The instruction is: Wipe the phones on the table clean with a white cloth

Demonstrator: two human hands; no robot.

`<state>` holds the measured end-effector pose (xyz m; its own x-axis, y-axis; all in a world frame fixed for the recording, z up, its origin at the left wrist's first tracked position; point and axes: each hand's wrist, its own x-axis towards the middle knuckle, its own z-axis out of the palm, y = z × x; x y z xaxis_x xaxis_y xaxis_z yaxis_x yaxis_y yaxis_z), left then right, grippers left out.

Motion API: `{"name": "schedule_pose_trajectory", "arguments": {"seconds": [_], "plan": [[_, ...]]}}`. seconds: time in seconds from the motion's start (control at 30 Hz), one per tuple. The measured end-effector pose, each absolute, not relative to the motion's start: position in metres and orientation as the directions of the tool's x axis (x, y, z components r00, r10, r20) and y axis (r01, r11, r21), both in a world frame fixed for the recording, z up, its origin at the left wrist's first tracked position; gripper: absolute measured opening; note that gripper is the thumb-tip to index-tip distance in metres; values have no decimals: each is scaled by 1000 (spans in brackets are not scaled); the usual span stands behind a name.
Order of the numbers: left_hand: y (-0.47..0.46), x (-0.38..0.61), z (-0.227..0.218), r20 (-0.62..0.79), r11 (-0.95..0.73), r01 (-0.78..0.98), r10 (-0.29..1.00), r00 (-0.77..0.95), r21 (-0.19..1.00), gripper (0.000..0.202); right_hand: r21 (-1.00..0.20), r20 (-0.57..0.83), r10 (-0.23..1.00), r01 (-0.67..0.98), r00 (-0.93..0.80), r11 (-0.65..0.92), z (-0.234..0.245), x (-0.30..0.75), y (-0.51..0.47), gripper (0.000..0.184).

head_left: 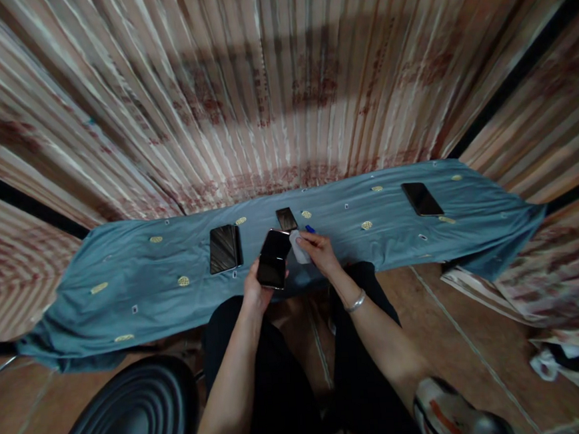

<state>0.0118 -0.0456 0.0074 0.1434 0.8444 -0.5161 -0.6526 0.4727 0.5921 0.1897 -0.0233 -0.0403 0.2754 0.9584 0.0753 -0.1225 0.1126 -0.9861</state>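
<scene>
My left hand [256,288] is wrapped round the lower part of an unfolded flip phone [274,258], its dark screen facing up and a crease across the middle. Between the thumb and fingers of my right hand [321,249] is a pale grey-white cloth [301,248], close to the phone's right edge; whether it touches the phone I cannot tell. Just beyond the phone lies a small dark square object [286,218]. A small blue item [310,229] shows behind my right fingers, partly hidden.
A dark folding phone or tablet-like device [224,249] lies to the left on the blue-green cloth-covered table [148,268]. Another dark phone [421,199] rests at the right. Striped curtains [268,78] hang behind. A black round stool [129,417] stands at lower left.
</scene>
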Motion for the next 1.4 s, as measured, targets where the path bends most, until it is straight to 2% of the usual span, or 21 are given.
{"name": "schedule_pose_trajectory", "arguments": {"seconds": [0.1,0.33,0.63,0.97,1.13,1.4], "plan": [[-45,13,7,-534,469,-682,835,136,561,29,-983,38,955,-160,295,89,-38,187,-28,45],[-42,14,1,-535,417,-738,840,91,530,37,-968,-36,978,-252,207,18,-31,181,-38,44],[-39,16,5,-512,355,-740,859,17,571,52,-910,-143,989,-388,-43,-148,-16,174,-56,50],[-38,15,8,-510,335,-755,860,1,564,50,-898,-175,983,-399,-62,-185,-16,173,-56,45],[-37,14,6,-497,343,-755,867,26,559,52,-934,-138,983,-314,-120,-169,-17,174,-59,48],[-37,16,3,-480,364,-730,876,57,578,56,-965,-76,993,-244,-85,-95,-12,176,-57,44]]}}
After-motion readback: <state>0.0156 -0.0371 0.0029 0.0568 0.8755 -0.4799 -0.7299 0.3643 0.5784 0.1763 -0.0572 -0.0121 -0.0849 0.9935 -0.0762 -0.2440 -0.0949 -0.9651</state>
